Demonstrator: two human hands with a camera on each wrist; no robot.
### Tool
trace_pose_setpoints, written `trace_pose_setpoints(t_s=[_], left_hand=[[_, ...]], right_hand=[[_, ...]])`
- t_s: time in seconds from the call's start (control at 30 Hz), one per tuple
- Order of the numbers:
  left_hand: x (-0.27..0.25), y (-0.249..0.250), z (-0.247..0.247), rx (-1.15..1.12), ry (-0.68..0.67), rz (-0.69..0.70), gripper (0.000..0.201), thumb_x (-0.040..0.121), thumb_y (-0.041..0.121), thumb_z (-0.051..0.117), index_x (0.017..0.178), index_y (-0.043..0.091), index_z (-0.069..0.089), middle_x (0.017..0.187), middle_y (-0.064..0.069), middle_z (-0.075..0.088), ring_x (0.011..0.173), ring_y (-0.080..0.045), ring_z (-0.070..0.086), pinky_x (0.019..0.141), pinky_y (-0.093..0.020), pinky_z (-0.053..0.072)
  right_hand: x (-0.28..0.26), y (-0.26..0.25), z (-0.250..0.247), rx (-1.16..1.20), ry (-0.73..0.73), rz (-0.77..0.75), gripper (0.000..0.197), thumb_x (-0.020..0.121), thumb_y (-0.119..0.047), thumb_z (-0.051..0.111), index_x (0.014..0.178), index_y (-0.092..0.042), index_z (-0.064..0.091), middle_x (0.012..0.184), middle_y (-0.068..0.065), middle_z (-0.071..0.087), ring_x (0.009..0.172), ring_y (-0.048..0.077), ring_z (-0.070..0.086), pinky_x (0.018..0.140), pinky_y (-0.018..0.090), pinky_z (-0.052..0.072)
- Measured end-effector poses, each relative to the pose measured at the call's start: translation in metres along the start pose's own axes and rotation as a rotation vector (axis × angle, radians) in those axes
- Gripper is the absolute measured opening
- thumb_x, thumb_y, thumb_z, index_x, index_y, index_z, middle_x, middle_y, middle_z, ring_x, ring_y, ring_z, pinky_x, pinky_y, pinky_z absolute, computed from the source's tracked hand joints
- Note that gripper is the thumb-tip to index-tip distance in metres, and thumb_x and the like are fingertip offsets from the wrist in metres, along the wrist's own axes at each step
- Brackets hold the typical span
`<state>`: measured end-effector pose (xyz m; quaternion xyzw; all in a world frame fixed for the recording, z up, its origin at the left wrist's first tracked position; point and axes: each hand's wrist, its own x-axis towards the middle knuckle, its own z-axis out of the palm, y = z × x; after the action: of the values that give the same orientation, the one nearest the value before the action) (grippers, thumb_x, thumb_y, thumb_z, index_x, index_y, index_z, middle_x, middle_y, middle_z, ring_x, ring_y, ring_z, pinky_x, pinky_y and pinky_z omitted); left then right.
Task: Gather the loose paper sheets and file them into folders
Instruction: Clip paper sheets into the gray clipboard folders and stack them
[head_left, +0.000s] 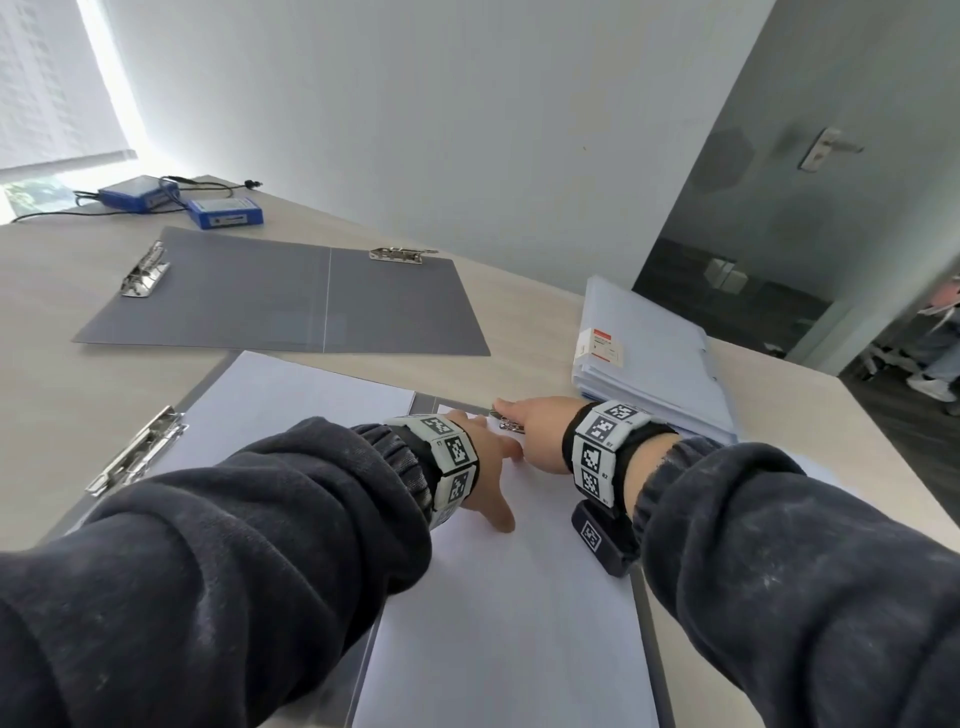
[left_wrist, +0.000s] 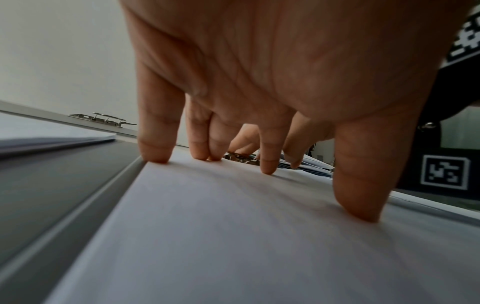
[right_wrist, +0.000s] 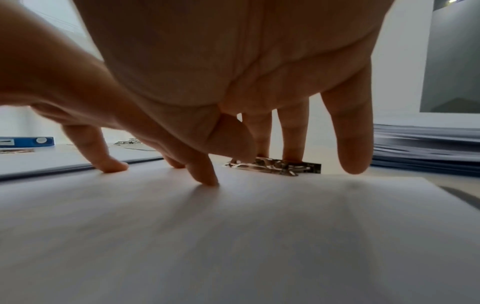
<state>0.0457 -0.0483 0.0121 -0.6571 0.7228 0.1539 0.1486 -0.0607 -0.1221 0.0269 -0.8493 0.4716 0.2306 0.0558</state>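
Note:
A grey folder (head_left: 655, 649) lies open in front of me, its spine (left_wrist: 52, 195) beside a stack of white sheets (head_left: 509, 597) on the right half. My left hand (head_left: 485, 457) presses the top of these sheets with spread, straight fingertips (left_wrist: 155, 156). Just right of it, my right hand (head_left: 530, 431) reaches to the metal clip (head_left: 506, 422) at the folder's top edge. Two of its fingers (right_wrist: 293, 152) press down on the clip (right_wrist: 275, 166), and its thumb (right_wrist: 205, 179) rests on the paper. More sheets (head_left: 291, 400) lie on the left half.
A second grey folder (head_left: 260, 301) lies open and bare farther back. A thick paper stack (head_left: 654, 353) sits at the right, close to the table's edge. Two blue boxes (head_left: 140, 192) with cables are at the back left. A dark doorway (head_left: 779, 208) is beyond.

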Motion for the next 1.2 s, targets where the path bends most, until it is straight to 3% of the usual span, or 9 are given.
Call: trace_pose_setpoints(t_s=[0.33,0.43,0.53,0.67,0.73,0.87,0.97,1.03,1.2], left_hand=[[0.002,0.0,0.001,0.019,0.007,0.006,0.086,0.072,0.071,0.067,0.146,0.045,0.032,0.15,-0.001,0.037,0.135,-0.03,0.036,0.102,-0.048,0.039],[0.001,0.0,-0.003,0.027,-0.035,-0.011,0.087,0.073,0.07,0.067,0.147,0.046,0.029,0.156,-0.001,0.03,0.139,-0.032,0.032,0.106,-0.051,0.035],[-0.005,0.002,-0.004,0.013,-0.066,-0.013,0.09,0.075,0.065,0.07,0.15,0.045,0.026,0.159,-0.002,0.024,0.141,-0.033,0.032,0.109,-0.051,0.033],[-0.017,-0.002,0.007,-0.069,-0.051,-0.054,0.097,0.071,0.063,0.074,0.152,0.044,0.023,0.165,0.002,0.01,0.149,-0.028,0.022,0.118,-0.051,0.024],[-0.028,-0.004,0.013,-0.123,-0.022,-0.07,0.098,0.07,0.062,0.075,0.151,0.044,0.024,0.166,0.004,0.009,0.15,-0.026,0.019,0.119,-0.05,0.023],[-0.055,-0.002,0.029,-0.138,0.001,-0.109,0.102,0.066,0.069,0.073,0.151,0.045,0.023,0.165,0.007,0.009,0.148,-0.027,0.024,0.119,-0.05,0.025],[-0.076,0.008,0.038,-0.113,-0.007,-0.118,0.1,0.066,0.07,0.072,0.151,0.046,0.023,0.165,0.009,0.01,0.147,-0.03,0.026,0.116,-0.052,0.029],[-0.087,0.019,0.041,-0.104,-0.012,-0.11,0.096,0.067,0.069,0.072,0.149,0.044,0.028,0.162,0.009,0.019,0.142,-0.028,0.034,0.113,-0.049,0.034],[-0.101,0.039,0.048,-0.099,-0.015,-0.093,0.095,0.067,0.068,0.073,0.148,0.036,0.034,0.156,0.008,0.03,0.135,-0.026,0.044,0.109,-0.044,0.04]], right_hand=[[0.008,0.001,0.01,-0.062,0.0,-0.031,0.071,0.1,-0.033,0.047,0.159,-0.036,0.008,0.159,0.001,0.033,0.138,0.033,0.043,0.111,0.045,0.041],[0.001,0.005,0.015,0.04,0.016,-0.028,0.072,0.101,-0.033,0.045,0.16,-0.035,0.004,0.167,-0.003,0.017,0.147,0.032,0.03,0.118,0.043,0.03],[-0.018,0.012,0.02,0.258,0.052,-0.061,0.069,0.099,-0.029,0.05,0.16,-0.032,0.017,0.168,0.0,0.013,0.152,0.024,0.021,0.124,0.038,0.019],[-0.057,0.031,0.042,0.602,0.186,0.054,0.06,0.093,-0.026,0.055,0.151,-0.034,0.04,0.152,0.0,0.047,0.128,0.02,0.052,0.103,0.031,0.043],[-0.081,0.042,0.056,0.756,0.226,0.1,0.054,0.095,-0.028,0.055,0.147,-0.031,0.046,0.147,0.0,0.051,0.118,0.017,0.057,0.091,0.027,0.044],[-0.13,0.056,0.078,1.064,0.323,0.173,0.039,0.099,-0.023,0.053,0.138,-0.023,0.055,0.137,-0.003,0.057,0.1,0.006,0.056,0.085,0.027,0.049],[-0.156,0.057,0.094,1.22,0.323,0.262,0.029,0.098,-0.019,0.053,0.126,-0.026,0.061,0.122,-0.008,0.056,0.114,0.013,0.052,0.094,0.042,0.055],[-0.167,0.05,0.101,1.373,0.315,0.303,0.024,0.097,-0.022,0.055,0.118,-0.028,0.064,0.121,-0.006,0.056,0.117,0.016,0.051,0.087,0.042,0.056],[-0.173,0.032,0.107,1.424,0.339,0.323,0.024,0.096,-0.022,0.055,0.118,-0.025,0.064,0.107,-0.003,0.06,0.084,0.011,0.054,0.091,0.048,0.056]])
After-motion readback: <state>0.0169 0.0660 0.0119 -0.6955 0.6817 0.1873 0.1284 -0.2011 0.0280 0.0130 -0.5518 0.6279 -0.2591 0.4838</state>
